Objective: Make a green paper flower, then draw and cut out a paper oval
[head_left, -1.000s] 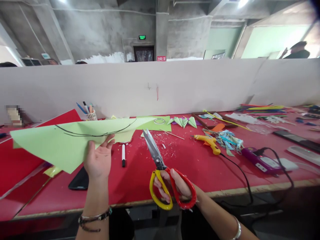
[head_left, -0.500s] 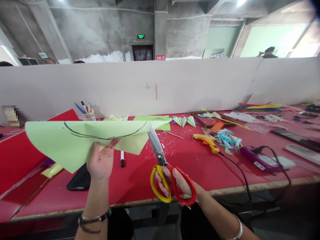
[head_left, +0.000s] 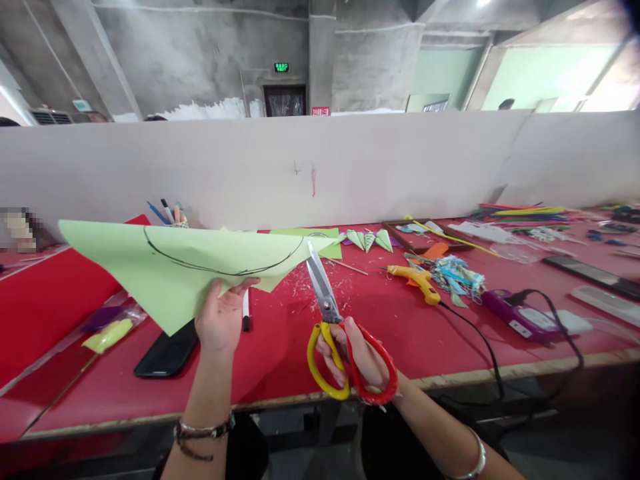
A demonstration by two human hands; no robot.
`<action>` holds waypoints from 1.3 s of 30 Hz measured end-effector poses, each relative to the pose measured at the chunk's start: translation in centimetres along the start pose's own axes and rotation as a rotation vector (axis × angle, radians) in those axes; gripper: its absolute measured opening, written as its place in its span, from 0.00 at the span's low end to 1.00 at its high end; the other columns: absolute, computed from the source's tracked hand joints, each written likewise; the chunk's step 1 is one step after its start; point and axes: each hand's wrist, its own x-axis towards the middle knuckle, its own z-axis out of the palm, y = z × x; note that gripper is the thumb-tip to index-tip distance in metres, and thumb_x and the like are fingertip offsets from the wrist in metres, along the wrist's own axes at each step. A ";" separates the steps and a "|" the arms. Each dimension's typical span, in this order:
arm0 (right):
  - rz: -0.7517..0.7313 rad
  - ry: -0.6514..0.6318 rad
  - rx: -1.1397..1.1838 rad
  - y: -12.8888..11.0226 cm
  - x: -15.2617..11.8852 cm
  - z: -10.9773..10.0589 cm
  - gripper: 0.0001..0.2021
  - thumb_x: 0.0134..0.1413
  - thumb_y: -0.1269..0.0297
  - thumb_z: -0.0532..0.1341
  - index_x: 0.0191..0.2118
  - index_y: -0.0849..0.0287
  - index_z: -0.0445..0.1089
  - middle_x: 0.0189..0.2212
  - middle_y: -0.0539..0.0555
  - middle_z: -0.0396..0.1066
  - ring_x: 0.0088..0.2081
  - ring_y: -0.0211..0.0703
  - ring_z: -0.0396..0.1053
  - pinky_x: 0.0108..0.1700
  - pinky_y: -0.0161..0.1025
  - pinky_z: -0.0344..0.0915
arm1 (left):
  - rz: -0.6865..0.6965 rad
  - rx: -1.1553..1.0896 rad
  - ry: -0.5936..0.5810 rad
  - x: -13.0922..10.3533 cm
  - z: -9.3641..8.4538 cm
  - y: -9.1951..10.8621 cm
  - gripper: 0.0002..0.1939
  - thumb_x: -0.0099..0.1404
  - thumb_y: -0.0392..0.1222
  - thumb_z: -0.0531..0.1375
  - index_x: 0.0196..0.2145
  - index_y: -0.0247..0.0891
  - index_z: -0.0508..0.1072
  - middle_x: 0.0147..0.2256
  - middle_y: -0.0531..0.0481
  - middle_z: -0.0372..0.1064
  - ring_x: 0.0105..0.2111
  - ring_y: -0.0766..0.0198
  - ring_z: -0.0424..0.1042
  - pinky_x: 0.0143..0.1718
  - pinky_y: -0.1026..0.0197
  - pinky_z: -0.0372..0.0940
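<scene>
A light green paper sheet with curved black lines is held up by my left hand, its fingers partly behind the lower edge. My right hand grips scissors through one yellow and one red handle loop. The scissor blades point up, and their tips meet the paper's right end near the drawn line. Behind the sheet's right end, another green sheet lies on the red table. Small green folded pieces sit to its right.
A black phone and a marker lie near my left hand. To the right are a yellow glue gun, its black cord, a purple power strip and blue scraps. A white partition stands behind.
The green sheet and my left hand have shifted right, and the sheet's outline has become more pointed at the left. The scissors have moved slightly right with my right hand.
</scene>
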 end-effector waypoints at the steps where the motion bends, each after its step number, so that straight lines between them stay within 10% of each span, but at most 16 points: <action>1: -0.001 0.009 -0.007 -0.1 0.0 0.0 0.29 0.52 0.35 0.37 0.27 0.57 0.55 0.09 0.43 0.53 0.11 0.31 0.50 0.15 0.31 0.49 | 0.004 0.006 0.000 0.0 0.0 -0.1 0.08 0.51 0.43 0.62 0.29 0.38 0.72 0.31 0.49 0.75 0.32 0.60 0.73 0.35 0.58 0.69; 18: 0.007 0.007 -0.150 -0.1 -0.7 0.0 0.27 0.56 0.39 0.39 0.26 0.57 0.58 0.09 0.44 0.52 0.11 0.31 0.48 0.17 0.34 0.50 | 0.034 -0.055 0.096 -0.7 0.7 -0.1 0.10 0.48 0.46 0.65 0.25 0.43 0.67 0.21 0.57 0.67 0.32 0.66 0.70 0.38 0.65 0.65; 23: -0.041 -0.022 -0.221 -0.3 -0.9 0.0 0.25 0.58 0.42 0.41 0.26 0.58 0.59 0.09 0.44 0.53 0.12 0.31 0.50 0.17 0.33 0.50 | -0.165 -0.110 0.059 -1.5 1.5 -0.1 0.18 0.47 0.53 0.63 0.17 0.39 0.61 0.10 0.61 0.50 0.15 0.72 0.57 0.24 0.67 0.62; 30: -0.053 -0.095 -0.287 -1.3 -0.8 0.3 0.25 0.57 0.42 0.43 0.26 0.59 0.58 0.10 0.42 0.53 0.13 0.30 0.50 0.18 0.32 0.51 | -0.258 0.022 0.052 -2.5 3.1 1.1 0.17 0.50 0.54 0.59 0.22 0.37 0.63 0.15 0.57 0.58 0.15 0.72 0.57 0.20 0.66 0.60; 35: -0.073 -0.140 -0.306 -1.8 -1.1 0.6 0.23 0.57 0.42 0.45 0.24 0.57 0.55 0.11 0.42 0.52 0.14 0.30 0.50 0.20 0.33 0.52 | -0.338 -0.028 0.262 -2.0 3.1 2.2 0.09 0.56 0.47 0.56 0.28 0.38 0.65 0.18 0.56 0.64 0.14 0.72 0.58 0.20 0.65 0.62; 39: -0.106 -0.171 -0.286 -1.7 -1.2 0.5 0.23 0.59 0.45 0.43 0.23 0.57 0.55 0.12 0.43 0.51 0.15 0.30 0.49 0.20 0.34 0.51 | -0.181 0.028 0.369 -1.9 2.8 1.9 0.05 0.58 0.40 0.58 0.33 0.39 0.69 0.30 0.51 0.72 0.32 0.65 0.72 0.35 0.63 0.68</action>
